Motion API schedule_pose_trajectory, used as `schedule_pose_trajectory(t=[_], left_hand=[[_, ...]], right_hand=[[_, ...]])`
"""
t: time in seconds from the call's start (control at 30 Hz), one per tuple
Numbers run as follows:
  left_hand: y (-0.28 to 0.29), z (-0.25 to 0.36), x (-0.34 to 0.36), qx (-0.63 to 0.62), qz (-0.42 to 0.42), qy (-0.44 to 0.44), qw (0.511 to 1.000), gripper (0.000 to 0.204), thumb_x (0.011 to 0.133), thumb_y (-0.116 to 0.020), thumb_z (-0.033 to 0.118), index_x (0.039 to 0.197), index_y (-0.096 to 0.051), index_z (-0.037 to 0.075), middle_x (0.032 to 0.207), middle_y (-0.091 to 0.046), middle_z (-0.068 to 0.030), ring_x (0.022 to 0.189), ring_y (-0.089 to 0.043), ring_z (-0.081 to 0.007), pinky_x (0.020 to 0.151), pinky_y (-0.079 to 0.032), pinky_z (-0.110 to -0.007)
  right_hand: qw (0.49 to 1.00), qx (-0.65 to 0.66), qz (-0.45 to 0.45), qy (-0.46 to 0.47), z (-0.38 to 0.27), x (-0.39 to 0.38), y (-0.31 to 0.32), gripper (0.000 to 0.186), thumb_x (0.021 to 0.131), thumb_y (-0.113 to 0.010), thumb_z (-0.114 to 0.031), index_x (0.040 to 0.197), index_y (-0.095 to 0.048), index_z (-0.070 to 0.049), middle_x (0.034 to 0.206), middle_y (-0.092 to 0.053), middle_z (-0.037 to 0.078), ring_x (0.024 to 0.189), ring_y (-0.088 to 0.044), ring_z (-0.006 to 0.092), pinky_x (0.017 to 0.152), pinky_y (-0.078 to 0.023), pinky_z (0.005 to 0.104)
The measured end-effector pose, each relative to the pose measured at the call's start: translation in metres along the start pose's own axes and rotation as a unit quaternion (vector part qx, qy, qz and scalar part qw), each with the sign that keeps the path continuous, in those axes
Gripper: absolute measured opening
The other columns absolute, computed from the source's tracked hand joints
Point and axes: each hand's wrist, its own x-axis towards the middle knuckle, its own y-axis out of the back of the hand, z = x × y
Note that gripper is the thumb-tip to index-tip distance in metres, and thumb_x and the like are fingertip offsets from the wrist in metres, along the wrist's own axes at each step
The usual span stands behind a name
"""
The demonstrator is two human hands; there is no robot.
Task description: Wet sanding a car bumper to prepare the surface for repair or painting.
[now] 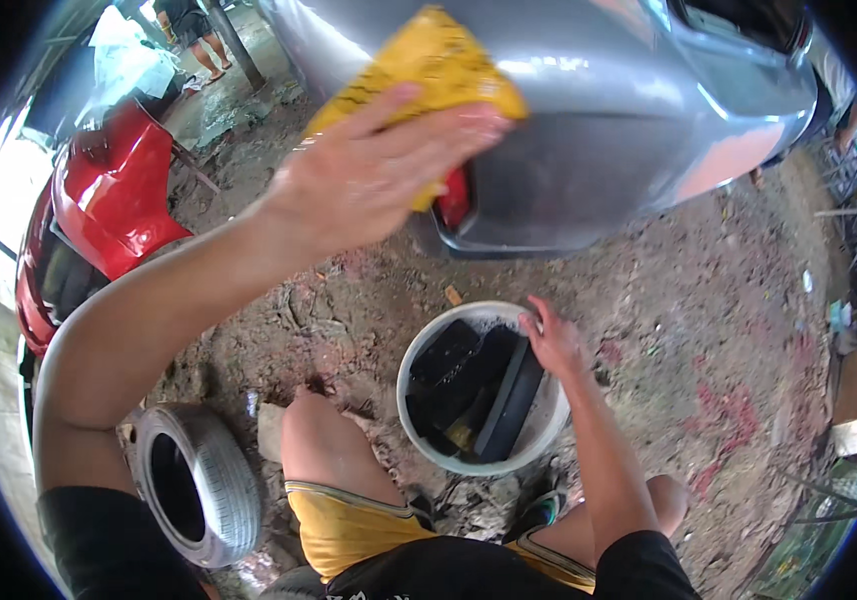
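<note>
My left hand (369, 170) presses a yellow sheet (434, 65) with dark markings against the silver-grey car body panel (569, 165); its fingers lie stretched across the sheet. Under the sheet's lower corner a red light (455, 198) shows in part. Lower down, my right hand (556, 342) grips the rim of a white bucket (411, 365), one finger pointing up. Inside the bucket, dark blocks (459, 365) and a long dark grey bar (511, 405) lie in water. The bar's upper end is close to my right fingers.
A tyre (219, 485) rests on the dirt ground (709, 330) by my left knee. Farther left stands a red painted panel (119, 195). Another person (194, 30) is at the far upper left, beside a post (234, 45). Clutter lines the right edge.
</note>
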Motion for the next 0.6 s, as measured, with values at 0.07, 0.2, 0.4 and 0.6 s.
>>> schedule_pose_trajectory(t=[0.07, 0.2, 0.4, 0.6], left_hand=[[0.003, 0.007, -0.017, -0.018, -0.022, -0.003, 1.000, 0.064, 0.090, -0.056, 0.027, 0.150, -0.040, 0.009, 0.157, -0.037, 0.0018, 0.148, -0.028, -0.0184, 0.122, -0.021, -0.041], [-0.023, 0.045, -0.049, -0.066, -0.057, 0.072, 0.994, 0.064, 0.088, -0.060, 0.035, 0.146, -0.047, 0.011, 0.155, -0.040, 0.0009, 0.148, -0.028, -0.0175, 0.123, -0.012, -0.046], [-0.068, 0.117, -0.068, -0.132, -0.175, 0.004, 0.976, 0.056, 0.098, -0.051, 0.037, 0.147, -0.045, 0.012, 0.157, -0.037, -0.0013, 0.147, -0.029, -0.0156, 0.117, -0.026, -0.043], [-0.033, 0.073, -0.070, -0.094, -0.074, 0.020, 0.993, 0.056, 0.095, -0.057, 0.036, 0.146, -0.048, 0.016, 0.152, -0.044, 0.0063, 0.144, -0.034, -0.0116, 0.110, -0.036, -0.044]], right_hand=[[1.000, 0.018, 0.016, 0.003, 0.009, 0.002, 0.001, 0.050, 0.098, -0.050, -0.050, 0.135, -0.049, -0.017, 0.103, -0.069, 0.023, 0.093, -0.067, 0.0442, 0.080, -0.053, 0.0532], [0.999, 0.015, 0.030, 0.029, 0.007, 0.005, -0.008, 0.052, 0.099, -0.049, -0.050, 0.136, -0.049, -0.014, 0.098, -0.070, 0.023, 0.092, -0.067, 0.0435, 0.078, -0.054, 0.0534], [1.000, 0.002, 0.016, 0.014, 0.000, -0.001, -0.004, 0.053, 0.098, -0.050, -0.052, 0.137, -0.048, -0.016, 0.099, -0.070, 0.022, 0.092, -0.067, 0.0433, 0.078, -0.054, 0.0534], [1.000, -0.008, 0.005, 0.016, -0.007, -0.001, -0.001, 0.055, 0.097, -0.052, -0.053, 0.137, -0.049, -0.015, 0.101, -0.070, 0.021, 0.093, -0.068, 0.0422, 0.079, -0.054, 0.0523]])
